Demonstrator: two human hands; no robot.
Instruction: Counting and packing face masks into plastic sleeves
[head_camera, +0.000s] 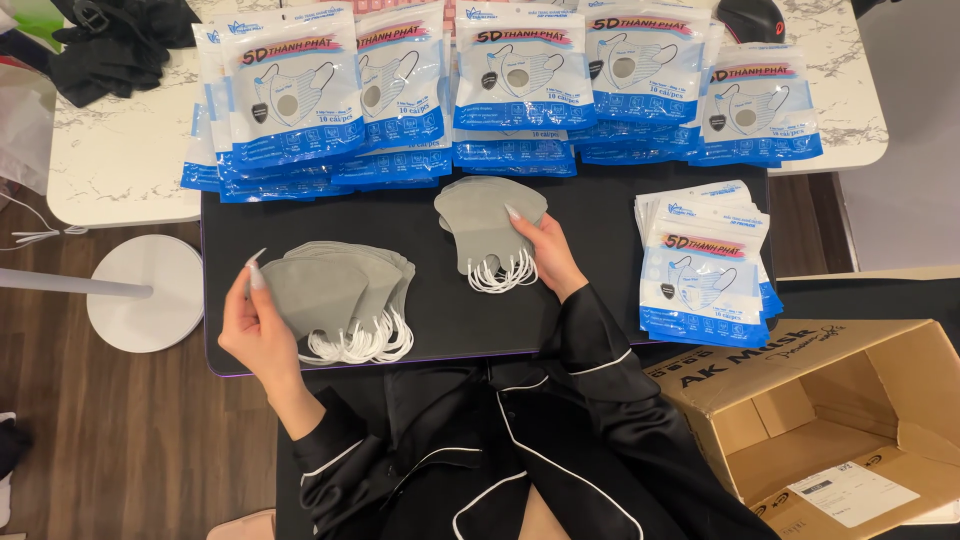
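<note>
Left hand grips left edge of fanned stack of grey fabric face masks with white ear loops, fingers closed on it, stack lying on black table mat, near left. Right hand holds second, smaller pile of grey masks at mat centre, fingers curled around its right side. Far: rows of blue-white mask packets. Right: smaller packet pile, open brown cardboard box.

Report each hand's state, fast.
Left hand: closed on a fanned stack of grey fabric face masks.
Right hand: closed on a second stack of grey masks.
</note>
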